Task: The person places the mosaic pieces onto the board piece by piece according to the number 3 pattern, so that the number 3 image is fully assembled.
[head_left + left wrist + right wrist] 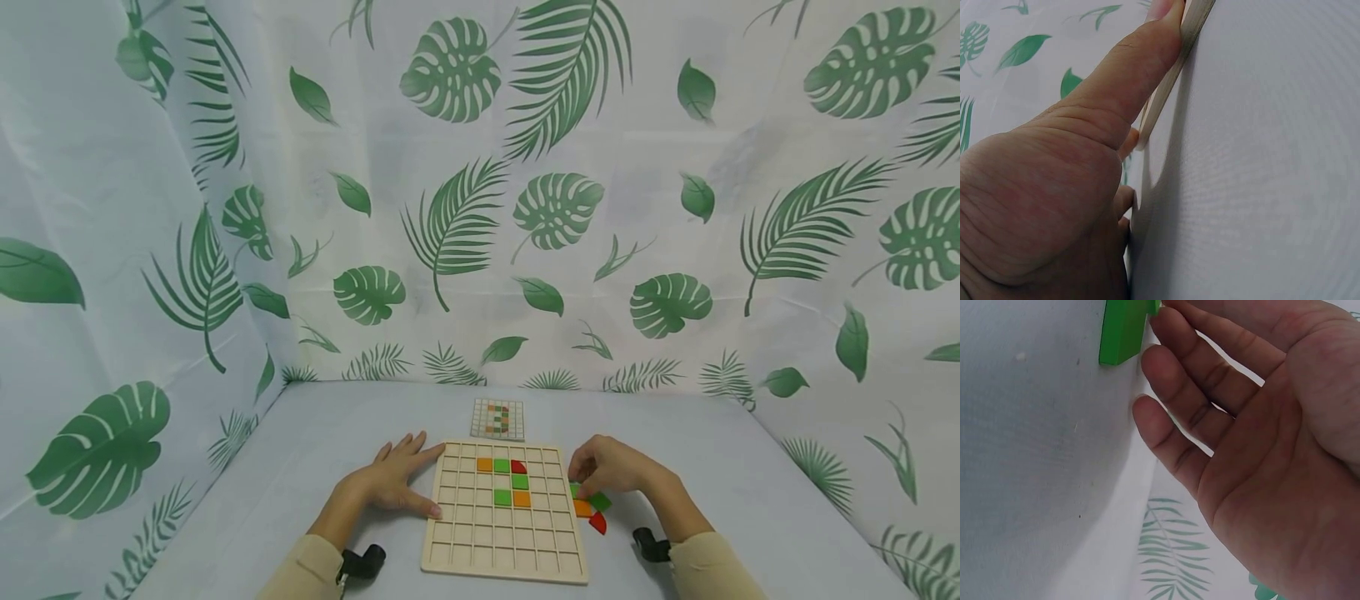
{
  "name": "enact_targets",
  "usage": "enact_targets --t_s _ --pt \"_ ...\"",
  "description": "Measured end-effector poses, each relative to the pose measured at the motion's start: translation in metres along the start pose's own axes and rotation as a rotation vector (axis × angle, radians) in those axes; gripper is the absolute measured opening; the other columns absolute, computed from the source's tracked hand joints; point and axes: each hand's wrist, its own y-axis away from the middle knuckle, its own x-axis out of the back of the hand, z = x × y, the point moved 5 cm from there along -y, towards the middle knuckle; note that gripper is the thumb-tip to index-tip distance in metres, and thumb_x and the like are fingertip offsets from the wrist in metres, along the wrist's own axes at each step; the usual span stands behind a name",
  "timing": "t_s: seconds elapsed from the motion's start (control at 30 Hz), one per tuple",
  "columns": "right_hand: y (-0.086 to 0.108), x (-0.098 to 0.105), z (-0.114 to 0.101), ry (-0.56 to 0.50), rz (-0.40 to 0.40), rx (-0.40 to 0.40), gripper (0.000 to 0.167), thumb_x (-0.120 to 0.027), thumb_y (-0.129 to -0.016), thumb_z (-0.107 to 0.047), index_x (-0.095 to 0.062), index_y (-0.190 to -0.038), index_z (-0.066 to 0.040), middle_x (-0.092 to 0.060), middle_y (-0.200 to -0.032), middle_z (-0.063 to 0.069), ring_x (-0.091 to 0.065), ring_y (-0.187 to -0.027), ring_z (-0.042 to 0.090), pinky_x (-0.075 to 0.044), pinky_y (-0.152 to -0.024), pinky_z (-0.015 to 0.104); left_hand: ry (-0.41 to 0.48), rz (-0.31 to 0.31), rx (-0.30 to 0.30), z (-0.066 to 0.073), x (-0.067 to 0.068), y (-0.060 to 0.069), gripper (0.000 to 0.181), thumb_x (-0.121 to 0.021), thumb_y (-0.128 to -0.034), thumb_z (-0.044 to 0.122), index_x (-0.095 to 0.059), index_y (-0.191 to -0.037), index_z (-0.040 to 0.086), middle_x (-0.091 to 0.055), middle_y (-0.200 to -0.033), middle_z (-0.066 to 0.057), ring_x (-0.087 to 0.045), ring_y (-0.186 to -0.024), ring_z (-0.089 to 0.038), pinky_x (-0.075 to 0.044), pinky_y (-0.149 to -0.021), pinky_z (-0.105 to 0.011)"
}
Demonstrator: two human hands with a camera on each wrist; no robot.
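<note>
A wooden grid board [472, 550] lies on the table, with orange [485, 465], green [502, 466] and red [518, 467] pieces in its cells. My left hand [393, 479] rests at the board's left edge, fingers spread. Its thumb [1129, 75] touches the board's side in the left wrist view. Right of the board, my right hand [611, 467] bends over loose pieces, thumb and index finger pinching a green tile [575, 490]. Their tips are out of the right wrist view, where the other fingers curve loosely near a green tile [1124, 331].
Beside the right hand lie another green tile [601, 502], an orange tile [582, 508] and a red rounded piece [597, 522]. Behind the board is a small card [498, 419] with a coloured grid pattern. Leaf-printed cloth [480, 250] hangs around the white table.
</note>
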Motion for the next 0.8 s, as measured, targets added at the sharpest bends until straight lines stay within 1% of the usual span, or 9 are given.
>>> enact_targets --t_s 0.3,0.5,0.8 --pt "-0.0007 0.0006 0.0014 0.033 0.028 -0.002 0.015 -0.086 -0.08 -0.002 -0.076 -0.086 -0.011 -0.067 -0.078 -0.002 -0.058 -0.074 0.018 -0.05 -0.062 0.027 0.005 0.006 -0.002 -0.0024 -0.0013 -0.001 0.112 -0.083 -0.0729 0.07 -0.033 -0.164 0.028 -0.014 -0.174 -0.021 -0.008 -0.162 -0.043 -0.004 -0.129 -0.067" --pt "-0.0018 -0.0009 0.0013 0.031 0.014 0.005 0.016 -0.083 -0.082 -0.001 -0.071 -0.087 -0.01 -0.064 -0.08 -0.001 -0.057 -0.075 0.017 -0.048 -0.062 0.026 0.006 0.005 0.003 -0.0028 -0.0016 -0.0012 0.113 -0.083 -0.072 0.071 -0.033 -0.164 0.028 -0.014 -0.174 -0.021 -0.008 -0.162 -0.043 -0.004 -0.129 -0.066" --pt "-0.002 -0.0032 -0.0023 0.018 0.007 -0.033 0.02 -0.082 -0.084 0.0 -0.065 -0.09 -0.008 -0.062 -0.081 0.0 -0.056 -0.077 0.017 -0.047 -0.064 0.027 -0.004 0.0 0.014 -0.0036 -0.0019 -0.0013 0.113 -0.082 -0.072 0.072 -0.032 -0.165 0.031 -0.013 -0.174 -0.019 -0.007 -0.162 -0.042 -0.004 -0.129 -0.065"
